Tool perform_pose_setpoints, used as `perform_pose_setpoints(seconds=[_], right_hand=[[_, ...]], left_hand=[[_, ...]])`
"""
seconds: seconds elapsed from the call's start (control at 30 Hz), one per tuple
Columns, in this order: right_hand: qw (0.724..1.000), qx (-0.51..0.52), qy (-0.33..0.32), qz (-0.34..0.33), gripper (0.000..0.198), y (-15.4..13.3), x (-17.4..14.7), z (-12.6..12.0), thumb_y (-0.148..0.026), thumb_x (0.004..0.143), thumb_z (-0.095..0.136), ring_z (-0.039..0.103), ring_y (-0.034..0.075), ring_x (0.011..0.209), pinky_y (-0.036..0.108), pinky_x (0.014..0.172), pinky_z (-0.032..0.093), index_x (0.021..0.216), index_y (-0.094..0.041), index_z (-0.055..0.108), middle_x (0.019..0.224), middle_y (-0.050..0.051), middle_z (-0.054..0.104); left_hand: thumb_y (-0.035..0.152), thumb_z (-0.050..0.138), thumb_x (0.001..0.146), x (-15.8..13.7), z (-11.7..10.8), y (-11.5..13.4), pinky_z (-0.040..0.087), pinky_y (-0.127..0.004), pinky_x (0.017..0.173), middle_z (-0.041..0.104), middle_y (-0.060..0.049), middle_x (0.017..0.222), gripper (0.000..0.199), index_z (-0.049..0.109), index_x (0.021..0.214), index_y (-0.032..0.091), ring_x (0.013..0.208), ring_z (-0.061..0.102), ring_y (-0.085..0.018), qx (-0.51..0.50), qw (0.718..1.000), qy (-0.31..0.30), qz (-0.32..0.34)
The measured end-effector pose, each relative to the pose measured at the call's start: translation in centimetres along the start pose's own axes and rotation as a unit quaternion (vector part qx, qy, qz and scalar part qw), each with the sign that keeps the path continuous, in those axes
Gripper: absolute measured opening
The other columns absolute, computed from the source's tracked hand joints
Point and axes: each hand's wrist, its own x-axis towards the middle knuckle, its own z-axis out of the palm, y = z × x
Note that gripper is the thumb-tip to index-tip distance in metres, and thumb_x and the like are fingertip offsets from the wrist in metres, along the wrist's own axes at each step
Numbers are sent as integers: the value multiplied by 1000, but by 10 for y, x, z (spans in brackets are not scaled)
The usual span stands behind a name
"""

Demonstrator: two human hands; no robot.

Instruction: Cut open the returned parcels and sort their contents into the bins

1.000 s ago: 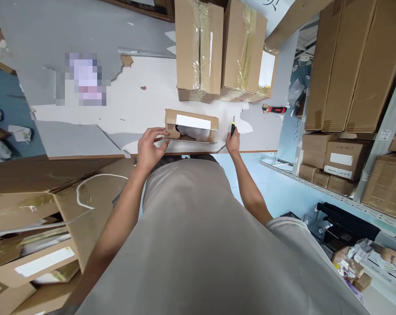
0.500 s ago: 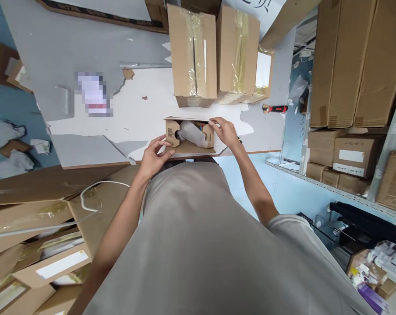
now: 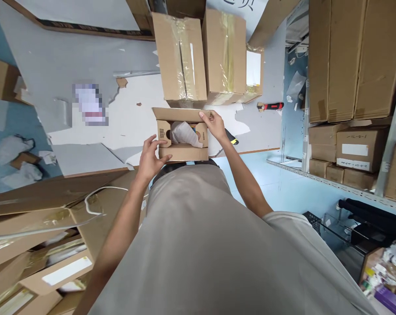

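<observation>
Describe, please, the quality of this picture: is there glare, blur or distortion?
In the head view, glare shows on the left upright box's tape; in the head view, boxes at lower left look smeared, while the open box is clearer; in the head view, the shelf post leans, probably from a wide lens; in the head view, a pixelated patch hides what lies there.

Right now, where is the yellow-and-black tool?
In the head view, the yellow-and-black tool lies on the table, just right of the right hand, with the red-and-black tool farther right.
</observation>
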Motion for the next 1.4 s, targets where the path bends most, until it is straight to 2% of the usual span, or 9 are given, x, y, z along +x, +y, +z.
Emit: perform_pose_setpoints(seconds=[0.13,0.23,0.43,0.63,0.8,0.93,1.03,1.17,1.4], right_hand=[[992,-34,98,66,38,-4,-49,1,-60,108,78,73,26,127,39,118,60,116,-26,61,133,12,74],[988,-81,85,98,43,-6,-78,10,-52,98,89,69,31,133,45,119,60,114,-28,58,133,14,71],[988,-75,45,124,30,-6,-89,-2,-37,99,80,82,27,109,43,107,65,121,-27,63,123,8,81],[991,-78,22,110,11,6,-87,-26,-29,102,67,87,29,102,42,106,65,96,-26,76,109,8,90],[991,-73,14,112,17,12,-80,-28,-24,100,67,87,31,109,45,110,65,91,-23,81,106,9,91],[992,-65,8,108,19,8,-83,-27,-24,105,66,88,31,109,43,109,65,99,-23,84,112,9,92],[991,-71,0,111,18,5,-87,-26,-24,107,67,88,30,108,41,108,65,104,-23,85,114,9,92],[990,-83,-7,111,18,6,-89,-24,-25,109,67,89,31,109,42,109,65,105,-24,85,115,9,92],[990,-93,-9,107,18,8,-84,-21,-25,109,68,89,30,107,42,109,65,105,-25,86,114,9,92]], left_hand=[[57,98,89,13,10,18,30,-78,144,32,-13,195,48,82,120,24,183,20,-55,47,996,21,71],[43,97,87,23,24,26,24,-82,145,36,-5,195,31,83,109,26,185,11,-56,71,993,46,82],[38,84,94,14,12,14,39,-75,142,50,-5,186,16,81,101,24,172,46,-49,76,989,113,53],[46,74,97,14,-9,-10,68,-63,114,72,-17,156,26,84,111,27,145,72,-41,27,989,143,-36],[41,78,92,24,-19,-16,60,-69,124,77,-15,131,21,84,103,23,137,72,-42,40,982,172,-73],[45,86,95,17,-12,22,44,-78,133,71,-16,139,23,87,103,24,144,61,-47,136,967,213,25],[49,79,102,17,21,70,51,-69,128,74,-14,124,25,88,115,28,132,68,-43,123,983,117,67],[41,73,100,39,81,118,63,-56,107,83,-14,107,23,90,104,25,110,79,-42,207,976,-68,26],[45,73,95,76,120,117,65,-61,101,87,-29,114,37,92,108,16,118,81,-53,341,927,-124,-93]])
